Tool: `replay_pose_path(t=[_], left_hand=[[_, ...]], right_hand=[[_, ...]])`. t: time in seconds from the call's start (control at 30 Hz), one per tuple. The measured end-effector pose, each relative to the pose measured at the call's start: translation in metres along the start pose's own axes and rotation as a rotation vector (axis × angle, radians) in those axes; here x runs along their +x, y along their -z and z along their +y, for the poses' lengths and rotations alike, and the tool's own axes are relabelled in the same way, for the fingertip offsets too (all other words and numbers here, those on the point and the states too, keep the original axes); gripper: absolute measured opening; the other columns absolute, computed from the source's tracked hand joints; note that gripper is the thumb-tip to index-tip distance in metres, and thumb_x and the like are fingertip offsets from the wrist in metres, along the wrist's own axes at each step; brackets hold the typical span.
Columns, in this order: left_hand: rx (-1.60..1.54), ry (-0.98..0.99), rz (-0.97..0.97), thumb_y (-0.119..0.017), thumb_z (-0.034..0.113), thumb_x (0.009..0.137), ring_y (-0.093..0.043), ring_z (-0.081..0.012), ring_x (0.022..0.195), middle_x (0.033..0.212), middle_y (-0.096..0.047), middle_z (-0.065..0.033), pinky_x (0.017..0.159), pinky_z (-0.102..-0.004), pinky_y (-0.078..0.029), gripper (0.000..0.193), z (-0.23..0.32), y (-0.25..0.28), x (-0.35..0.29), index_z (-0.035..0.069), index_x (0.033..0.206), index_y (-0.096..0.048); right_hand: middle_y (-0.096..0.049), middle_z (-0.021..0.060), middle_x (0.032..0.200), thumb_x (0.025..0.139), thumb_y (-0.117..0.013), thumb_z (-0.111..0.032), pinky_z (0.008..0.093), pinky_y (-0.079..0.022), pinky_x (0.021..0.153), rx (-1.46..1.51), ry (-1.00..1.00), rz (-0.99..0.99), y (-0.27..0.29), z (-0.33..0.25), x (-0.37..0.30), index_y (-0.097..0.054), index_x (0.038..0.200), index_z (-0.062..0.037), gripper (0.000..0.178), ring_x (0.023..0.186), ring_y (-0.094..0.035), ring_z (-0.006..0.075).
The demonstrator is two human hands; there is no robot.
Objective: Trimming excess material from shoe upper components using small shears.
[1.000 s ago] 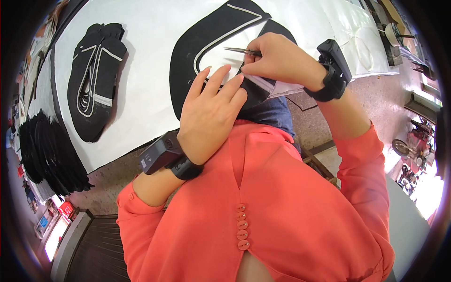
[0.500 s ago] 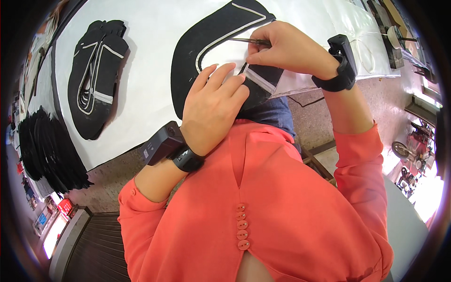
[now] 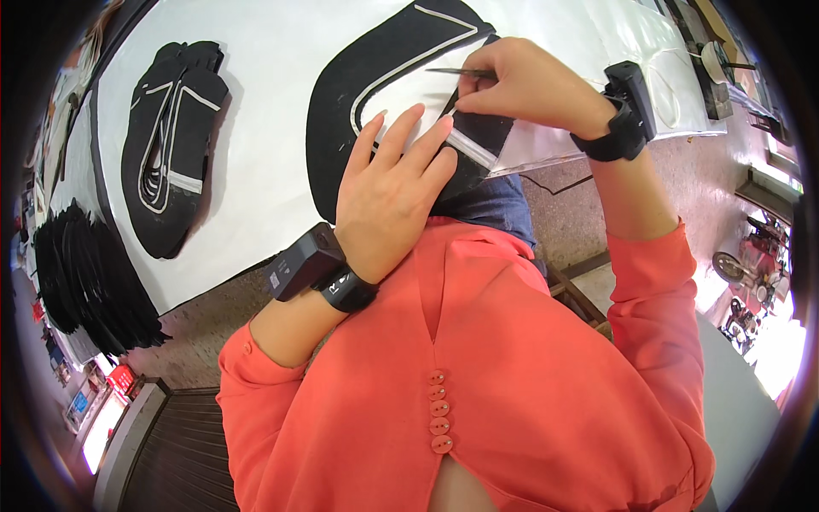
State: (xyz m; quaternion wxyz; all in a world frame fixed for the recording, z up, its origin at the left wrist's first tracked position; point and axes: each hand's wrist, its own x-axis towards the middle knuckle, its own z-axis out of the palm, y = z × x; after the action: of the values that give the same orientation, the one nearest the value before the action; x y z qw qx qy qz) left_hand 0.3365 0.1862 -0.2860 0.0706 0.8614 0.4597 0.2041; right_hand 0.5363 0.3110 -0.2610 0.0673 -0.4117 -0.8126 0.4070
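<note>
A large curved black piece (image 3: pixel 328 128), edged with a narrow white strip, lies flat on the white-covered table. It looks like a shoe upper, and a wider whitish band (image 3: pixel 472 149) crosses its near right end. My left hand (image 3: pixel 388 183) rests on the inner side of the curve, fingers spread and pressing flat. Just right of its fingertips, my right hand (image 3: pixel 499 81) is closed round a slim, pointed, dark metal tool (image 3: pixel 444 71), whose tip points left. My right thumb and forefinger pinch low by the band; whether they grip anything there is hidden.
On the left of the white table (image 3: pixel 247 162) sits a stack of similar black pieces (image 3: pixel 175 154) with white edging. Black strips (image 3: pixel 85 282) hang in a thick bundle at the table's left edge. A white spool (image 3: pixel 715 64) with loose white cord stands at the far right.
My left fingers have spread wider and straightened. The tool's tip has shifted slightly right. The black piece and the stack appear a little further left in view.
</note>
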Motion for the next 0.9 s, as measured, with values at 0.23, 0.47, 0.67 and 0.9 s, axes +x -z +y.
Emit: replay_pose_path(t=[0.23,0.47,0.67,0.9], left_hand=[[-0.020,0.001,0.002,-0.057,0.005,0.084,-0.052,-0.0283,0.125,0.130,-0.061,-0.0013,0.107,-0.0474,-0.039,0.020,0.001,0.001,0.002,0.007,0.103,-0.064],[-0.043,0.034,-0.013,-0.057,0.005,0.083,-0.053,-0.0287,0.123,0.124,-0.063,-0.0043,0.105,-0.0467,-0.040,0.020,0.004,0.004,0.000,0.007,0.102,-0.064],[-0.011,-0.039,-0.102,-0.057,0.009,0.083,-0.052,-0.0282,0.125,0.126,-0.060,-0.0076,0.108,-0.0457,-0.038,0.025,0.001,0.012,-0.006,0.006,0.108,-0.062],[-0.003,-0.074,-0.107,-0.056,0.009,0.085,-0.050,-0.0282,0.128,0.132,-0.058,-0.0089,0.110,-0.0454,-0.037,0.028,-0.003,0.009,-0.014,0.005,0.111,-0.061]], right_hand=[[-0.053,-0.0024,0.061,0.079,-0.071,-0.018,0.0254,-0.039,0.051,0.052,-0.170,0.024,0.010,0.006,0.003,-0.064,0.077,-0.0007,0.019,0.055,-0.047,0.0061],[-0.054,-0.0007,0.060,0.078,-0.072,-0.020,0.0244,-0.041,0.048,0.136,-0.227,-0.015,-0.007,-0.001,-0.002,-0.064,0.075,-0.0004,0.021,0.052,-0.050,0.0068],[-0.055,0.0008,0.059,0.079,-0.072,-0.018,0.0243,-0.042,0.050,0.091,-0.162,0.041,-0.019,-0.011,-0.013,-0.065,0.076,0.0006,0.020,0.054,-0.051,0.0070],[-0.056,0.0006,0.062,0.079,-0.071,-0.018,0.0256,-0.042,0.054,0.026,-0.195,-0.077,0.006,-0.003,-0.009,-0.065,0.078,0.0007,0.020,0.057,-0.050,0.0076]])
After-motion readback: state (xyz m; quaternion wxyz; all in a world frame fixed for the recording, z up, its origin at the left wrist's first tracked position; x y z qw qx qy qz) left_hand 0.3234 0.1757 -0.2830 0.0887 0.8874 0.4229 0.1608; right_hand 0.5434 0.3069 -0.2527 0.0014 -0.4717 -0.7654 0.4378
